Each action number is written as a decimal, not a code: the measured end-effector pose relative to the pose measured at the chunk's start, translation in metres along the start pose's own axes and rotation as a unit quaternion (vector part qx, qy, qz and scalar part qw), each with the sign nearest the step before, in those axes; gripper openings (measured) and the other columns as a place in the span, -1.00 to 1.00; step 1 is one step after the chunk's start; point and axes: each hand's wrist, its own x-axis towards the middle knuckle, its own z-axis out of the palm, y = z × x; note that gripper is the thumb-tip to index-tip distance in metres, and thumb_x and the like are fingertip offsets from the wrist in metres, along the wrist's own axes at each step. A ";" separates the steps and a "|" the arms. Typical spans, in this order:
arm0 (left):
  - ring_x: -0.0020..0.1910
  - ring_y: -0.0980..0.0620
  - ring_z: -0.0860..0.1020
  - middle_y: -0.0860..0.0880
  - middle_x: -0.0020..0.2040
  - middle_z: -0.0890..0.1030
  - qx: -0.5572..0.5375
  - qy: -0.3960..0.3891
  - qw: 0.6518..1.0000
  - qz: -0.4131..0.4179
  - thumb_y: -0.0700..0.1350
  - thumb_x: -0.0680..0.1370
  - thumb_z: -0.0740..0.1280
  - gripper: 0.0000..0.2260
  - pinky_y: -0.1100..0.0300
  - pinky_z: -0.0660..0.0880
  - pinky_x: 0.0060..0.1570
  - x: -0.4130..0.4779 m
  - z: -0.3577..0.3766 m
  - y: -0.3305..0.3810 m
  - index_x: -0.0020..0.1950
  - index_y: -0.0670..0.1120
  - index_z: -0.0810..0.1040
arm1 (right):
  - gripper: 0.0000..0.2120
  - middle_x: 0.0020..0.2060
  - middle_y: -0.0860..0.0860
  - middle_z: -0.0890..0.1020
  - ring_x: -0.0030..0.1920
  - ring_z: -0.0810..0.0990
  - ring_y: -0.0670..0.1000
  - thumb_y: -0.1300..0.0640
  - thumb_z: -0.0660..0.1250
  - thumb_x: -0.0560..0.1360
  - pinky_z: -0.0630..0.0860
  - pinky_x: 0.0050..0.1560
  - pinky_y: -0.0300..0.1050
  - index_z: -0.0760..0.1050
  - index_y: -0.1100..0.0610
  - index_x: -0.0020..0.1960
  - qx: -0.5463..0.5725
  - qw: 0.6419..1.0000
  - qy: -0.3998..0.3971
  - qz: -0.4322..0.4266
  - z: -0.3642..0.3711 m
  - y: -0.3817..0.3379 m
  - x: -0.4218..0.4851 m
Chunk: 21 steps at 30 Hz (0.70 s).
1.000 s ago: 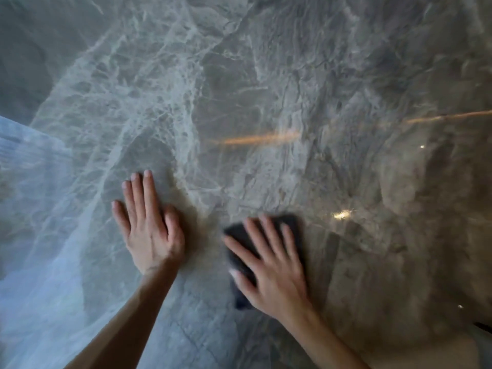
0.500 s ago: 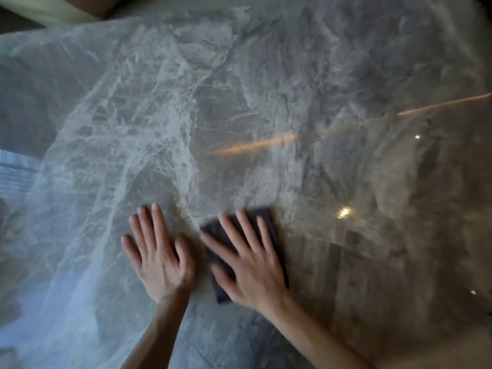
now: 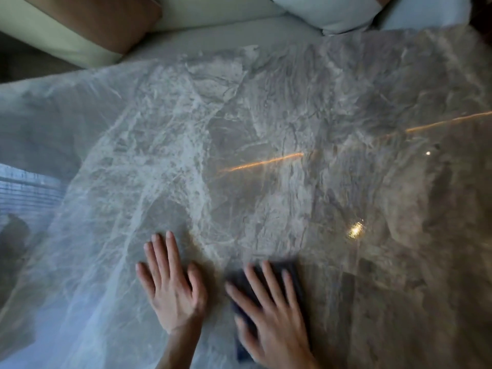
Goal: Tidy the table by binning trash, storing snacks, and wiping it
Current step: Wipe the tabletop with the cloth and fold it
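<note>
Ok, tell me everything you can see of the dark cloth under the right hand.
The dark cloth looks navy or charcoal, soft fabric, apparently folded into a rough rectangle. It lies flat on the grey marble table near its front edge. The right hand presses on it palm down with fingers spread, covering most of it; only its far edge and left side show. It is motion-blurred. The left hand rests beside it, not touching.

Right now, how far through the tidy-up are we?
No trash or snacks show on the marble table, so those steps look done. Wiping is in hand: the right hand presses flat on a dark cloth; the left hand braces beside it. The far side probably remains.
</note>
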 end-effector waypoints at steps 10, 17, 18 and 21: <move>0.60 -0.07 0.05 -0.11 0.60 0.11 0.018 0.013 1.000 0.009 0.03 0.50 0.06 -0.36 -0.18 -0.01 0.54 0.002 0.013 -0.009 0.59 -0.05 0.09 | -0.36 0.52 0.19 0.20 0.49 0.18 0.30 -0.18 -0.05 0.50 0.15 0.38 0.45 0.09 -0.04 0.55 0.006 0.895 0.038 0.444 -0.062 0.244 0.182; 0.61 -0.04 0.01 -0.06 0.61 0.10 -0.009 0.012 1.000 0.004 -0.01 0.52 0.05 -0.36 -0.15 -0.05 0.56 0.000 0.009 -0.008 0.60 -0.07 0.03 | -0.35 0.57 -0.01 0.16 0.59 0.03 0.14 -0.14 0.14 0.46 0.05 0.51 0.29 0.11 -0.19 0.54 0.012 0.997 0.063 -0.040 -0.022 0.015 0.228; 0.60 -0.04 0.02 -0.07 0.61 0.11 -0.021 0.015 1.000 0.008 -0.01 0.52 0.05 -0.37 -0.16 -0.04 0.55 -0.001 0.007 -0.007 0.59 -0.09 0.04 | -0.33 0.58 -0.03 0.12 0.60 -0.02 0.11 -0.14 0.16 0.46 0.01 0.53 0.26 0.09 -0.21 0.55 0.038 0.994 0.043 -0.090 -0.015 -0.002 0.186; 0.60 -0.06 0.05 -0.10 0.60 0.13 -0.033 0.025 0.999 0.011 -0.04 0.52 0.08 -0.37 -0.18 -0.03 0.55 -0.001 0.007 -0.007 0.59 -0.12 0.07 | -0.30 0.60 -0.05 0.05 0.60 -0.03 0.09 -0.14 0.22 0.44 -0.01 0.54 0.24 0.07 -0.24 0.54 0.028 0.984 -0.039 -0.170 -0.006 0.006 0.039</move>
